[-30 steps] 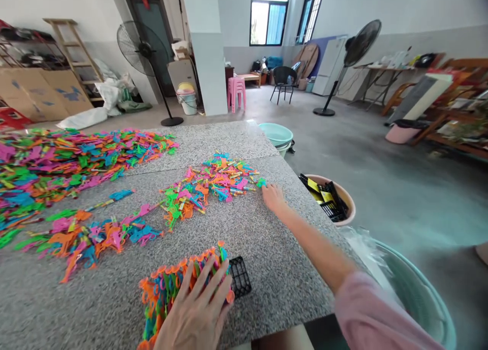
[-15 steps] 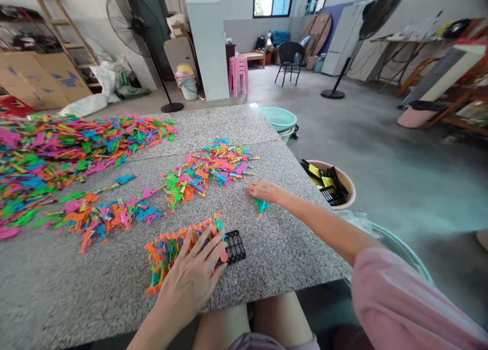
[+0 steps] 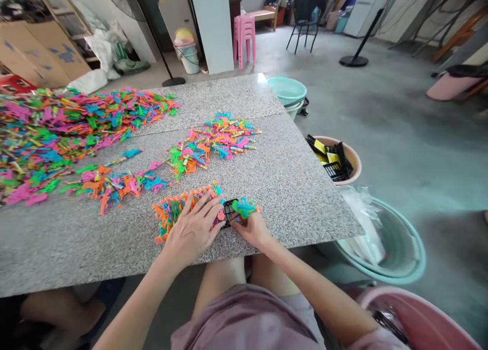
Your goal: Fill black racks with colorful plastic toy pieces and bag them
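Note:
My left hand [image 3: 194,233] lies flat, fingers spread, over a packed row of toy guns [image 3: 165,215] in orange, green, blue and pink. They stand side by side in a black plastic grid tray [image 3: 229,208], whose bare right end shows beyond my fingers. My right hand [image 3: 253,230] is closed on green and blue toy guns [image 3: 243,207], just over that bare end. How many it holds I cannot tell. Past my hands lie a small heap of loose toy guns [image 3: 213,144] and a smaller scatter [image 3: 122,185].
A large pile of toy guns [image 3: 76,121] covers the left of the speckled stone table [image 3: 297,187]. Beyond its right edge stand a pink basin of black trays [image 3: 353,167], a green tub with plastic bags [image 3: 414,258] and a turquoise basin [image 3: 287,90]. Another person's leg [image 3: 64,309] shows at lower left.
My right hand has come from the table's right side to the tray's bare end, bringing toy guns. My left hand stays on the row. The view has tilted down.

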A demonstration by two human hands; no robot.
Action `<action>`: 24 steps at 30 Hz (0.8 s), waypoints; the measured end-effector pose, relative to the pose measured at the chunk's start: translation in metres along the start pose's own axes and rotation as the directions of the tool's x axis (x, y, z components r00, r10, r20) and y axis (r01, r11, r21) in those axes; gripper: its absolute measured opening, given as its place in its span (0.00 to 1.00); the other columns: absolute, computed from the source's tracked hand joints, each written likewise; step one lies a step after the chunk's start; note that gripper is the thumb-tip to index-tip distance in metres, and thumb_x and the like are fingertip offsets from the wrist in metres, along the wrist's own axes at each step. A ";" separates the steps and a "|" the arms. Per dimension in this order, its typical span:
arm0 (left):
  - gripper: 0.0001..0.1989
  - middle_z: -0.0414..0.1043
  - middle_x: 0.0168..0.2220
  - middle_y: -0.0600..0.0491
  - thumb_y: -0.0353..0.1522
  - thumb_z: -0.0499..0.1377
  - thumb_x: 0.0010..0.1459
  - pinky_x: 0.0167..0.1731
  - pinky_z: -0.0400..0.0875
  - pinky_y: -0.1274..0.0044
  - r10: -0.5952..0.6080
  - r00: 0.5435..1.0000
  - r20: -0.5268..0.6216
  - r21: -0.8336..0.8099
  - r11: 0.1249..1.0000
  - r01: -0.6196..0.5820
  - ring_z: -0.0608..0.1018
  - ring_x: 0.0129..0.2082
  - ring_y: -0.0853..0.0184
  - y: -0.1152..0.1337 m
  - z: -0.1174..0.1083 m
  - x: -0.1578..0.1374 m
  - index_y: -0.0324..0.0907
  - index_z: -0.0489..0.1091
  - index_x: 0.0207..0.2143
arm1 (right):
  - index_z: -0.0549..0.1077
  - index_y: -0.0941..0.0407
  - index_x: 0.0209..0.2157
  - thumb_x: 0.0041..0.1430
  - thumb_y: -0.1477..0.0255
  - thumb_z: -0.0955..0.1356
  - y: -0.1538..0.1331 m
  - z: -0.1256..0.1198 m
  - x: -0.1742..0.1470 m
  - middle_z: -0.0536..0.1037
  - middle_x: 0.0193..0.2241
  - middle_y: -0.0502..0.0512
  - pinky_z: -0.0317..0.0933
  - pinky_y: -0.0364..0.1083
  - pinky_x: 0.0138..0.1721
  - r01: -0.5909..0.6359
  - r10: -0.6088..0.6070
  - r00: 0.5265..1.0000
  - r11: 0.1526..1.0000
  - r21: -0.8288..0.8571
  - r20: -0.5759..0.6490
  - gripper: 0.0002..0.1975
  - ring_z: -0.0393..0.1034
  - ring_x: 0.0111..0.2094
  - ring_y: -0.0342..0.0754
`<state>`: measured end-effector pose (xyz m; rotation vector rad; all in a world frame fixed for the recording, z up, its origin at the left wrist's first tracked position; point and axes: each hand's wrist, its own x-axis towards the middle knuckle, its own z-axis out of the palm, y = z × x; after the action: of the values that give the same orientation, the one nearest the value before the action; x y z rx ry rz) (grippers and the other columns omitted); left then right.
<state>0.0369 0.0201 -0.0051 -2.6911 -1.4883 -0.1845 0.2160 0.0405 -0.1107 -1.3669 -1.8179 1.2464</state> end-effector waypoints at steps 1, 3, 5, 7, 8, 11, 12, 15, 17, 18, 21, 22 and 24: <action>0.17 0.65 0.62 0.47 0.35 0.51 0.66 0.64 0.50 0.53 -0.003 1.000 0.003 -0.001 1.000 0.003 0.61 0.66 0.54 0.000 0.000 0.000 0.40 0.68 0.55 | 0.73 0.57 0.34 0.56 0.74 0.68 -0.004 0.005 0.002 0.79 0.29 0.53 0.62 0.41 0.30 0.010 -0.010 1.000 0.994 -0.106 -0.003 0.03 0.74 0.29 0.46; 0.18 0.65 0.62 0.46 0.35 0.51 0.66 0.65 0.50 0.53 -0.013 1.000 0.009 -0.012 1.000 0.013 0.60 0.66 0.54 0.001 0.000 0.000 0.40 0.67 0.56 | 0.74 0.56 0.33 0.56 0.72 0.68 -0.011 0.004 0.007 0.80 0.29 0.54 0.60 0.42 0.32 0.034 -0.027 0.999 0.946 -0.322 0.027 0.03 0.75 0.31 0.49; 0.18 0.65 0.62 0.46 0.34 0.51 0.66 0.65 0.50 0.53 -0.030 0.999 0.012 -0.026 0.999 0.031 0.60 0.66 0.54 0.001 0.000 -0.001 0.40 0.66 0.57 | 0.75 0.56 0.35 0.57 0.72 0.67 -0.019 -0.002 0.012 0.81 0.30 0.56 0.59 0.42 0.33 0.055 -0.022 0.997 0.881 -0.470 0.076 0.05 0.76 0.33 0.50; 0.20 0.65 0.62 0.46 0.35 0.51 0.66 0.65 0.50 0.54 -0.045 0.999 0.011 -0.042 0.998 0.045 0.60 0.66 0.55 0.001 0.001 -0.001 0.40 0.64 0.59 | 0.75 0.56 0.38 0.57 0.72 0.67 -0.030 -0.008 0.014 0.81 0.32 0.57 0.59 0.43 0.33 0.071 0.001 0.992 0.828 -0.556 0.128 0.08 0.76 0.34 0.51; 0.21 0.64 0.62 0.46 0.35 0.51 0.67 0.65 0.49 0.54 -0.049 0.999 0.010 -0.054 0.997 0.050 0.60 0.66 0.55 0.001 0.001 -0.001 0.40 0.62 0.60 | 0.75 0.56 0.39 0.58 0.72 0.66 -0.035 -0.009 0.015 0.81 0.33 0.58 0.59 0.43 0.33 0.079 0.014 0.988 0.809 -0.582 0.153 0.09 0.77 0.35 0.52; 0.27 0.62 0.64 0.49 0.41 0.53 0.66 0.66 0.46 0.53 -0.030 0.999 0.015 -0.103 0.994 0.031 0.58 0.67 0.56 -0.001 0.000 -0.001 0.44 0.55 0.65 | 0.75 0.57 0.42 0.57 0.72 0.67 -0.051 -0.011 0.018 0.81 0.37 0.61 0.60 0.44 0.34 0.079 0.066 0.977 0.772 -0.631 0.203 0.11 0.76 0.38 0.54; 0.28 0.62 0.64 0.50 0.43 0.53 0.66 0.66 0.45 0.52 -0.019 1.000 0.016 -0.117 0.993 0.021 0.57 0.67 0.55 -0.002 -0.001 0.000 0.46 0.55 0.65 | 0.75 0.58 0.43 0.56 0.73 0.67 -0.055 -0.010 0.018 0.81 0.38 0.62 0.60 0.45 0.35 0.072 0.081 0.975 0.763 -0.642 0.207 0.12 0.76 0.39 0.54; 0.25 0.65 0.62 0.50 0.46 0.53 0.65 0.65 0.44 0.50 -0.010 1.000 0.003 -0.132 0.991 0.010 0.60 0.66 0.53 -0.005 -0.001 0.000 0.49 0.63 0.61 | 0.74 0.59 0.44 0.56 0.75 0.66 -0.059 -0.006 0.015 0.80 0.39 0.62 0.60 0.45 0.36 0.049 0.096 0.978 0.759 -0.650 0.186 0.13 0.75 0.40 0.54; 0.22 0.67 0.60 0.49 0.45 0.52 0.66 0.65 0.48 0.51 -0.019 1.000 -0.009 -0.132 0.991 0.017 0.62 0.65 0.53 -0.005 0.001 -0.001 0.48 0.67 0.58 | 0.73 0.58 0.44 0.57 0.76 0.65 -0.058 -0.002 0.013 0.81 0.37 0.61 0.59 0.45 0.36 0.012 0.108 0.983 0.774 -0.633 0.150 0.13 0.76 0.39 0.53; 0.22 0.67 0.60 0.48 0.45 0.51 0.66 0.64 0.50 0.51 -0.020 1.000 -0.014 -0.130 0.991 0.018 0.62 0.65 0.53 -0.006 0.002 -0.001 0.47 0.67 0.58 | 0.73 0.58 0.43 0.57 0.76 0.65 -0.058 -0.001 0.012 0.81 0.37 0.61 0.59 0.45 0.35 -0.017 0.123 0.984 0.780 -0.625 0.127 0.12 0.76 0.38 0.53; 0.22 0.66 0.61 0.47 0.41 0.50 0.67 0.62 0.54 0.50 -0.015 0.999 -0.034 -0.118 0.993 0.011 0.63 0.64 0.51 -0.006 0.004 -0.002 0.45 0.64 0.61 | 0.74 0.57 0.41 0.56 0.76 0.66 -0.057 0.004 0.011 0.81 0.36 0.61 0.57 0.44 0.33 -0.071 0.144 0.987 0.790 -0.609 0.071 0.11 0.76 0.38 0.54; 0.22 0.67 0.61 0.47 0.40 0.50 0.67 0.62 0.55 0.49 -0.014 0.999 -0.043 -0.118 0.993 0.009 0.63 0.64 0.51 -0.007 0.005 -0.003 0.45 0.64 0.60 | 0.74 0.57 0.40 0.56 0.75 0.66 -0.056 0.006 0.011 0.81 0.36 0.61 0.56 0.44 0.33 -0.072 0.136 0.989 0.796 -0.601 0.061 0.10 0.76 0.38 0.54; 0.20 0.69 0.59 0.46 0.39 0.51 0.67 0.62 0.55 0.49 -0.016 0.998 -0.064 -0.128 0.992 0.007 0.65 0.63 0.51 -0.008 0.005 -0.003 0.43 0.67 0.58 | 0.74 0.56 0.39 0.56 0.75 0.67 -0.052 0.010 0.009 0.82 0.35 0.60 0.55 0.44 0.31 -0.064 0.107 0.993 0.816 -0.575 0.042 0.08 0.76 0.36 0.53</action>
<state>0.0290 0.0222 -0.0109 -2.7451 -1.5236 -0.3768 0.1822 0.0429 -0.0694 -1.7488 -2.3255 0.8118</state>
